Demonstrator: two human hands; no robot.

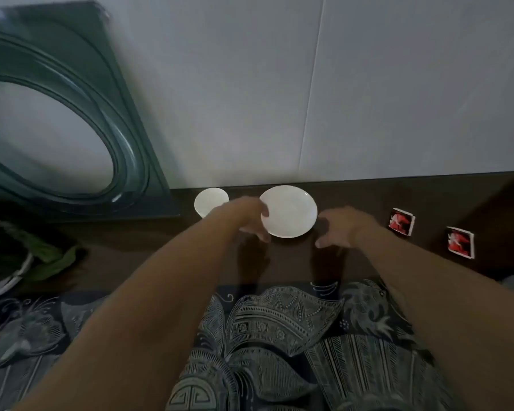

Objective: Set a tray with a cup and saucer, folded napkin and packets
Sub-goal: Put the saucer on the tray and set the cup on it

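Observation:
A white saucer (290, 210) sits tilted near the wall on the dark floor. My left hand (247, 216) grips its left rim, thumb on top and fingers under it. My right hand (343, 228) hovers just right of the saucer with relaxed fingers, holding nothing. A white cup (209, 201) stands to the left of the saucer, partly hidden by my left hand. Two red and white packets (401, 221) (460, 242) lie on the floor to the right. A dark green tray (72, 114) with an oval well leans against the wall at the left.
A patterned dark cloth (279, 336) covers my lap in the foreground. At the left edge lie a white-rimmed dish (6, 280) and green leaves (54, 259). A pale wall (309, 84) rises right behind the saucer and cup.

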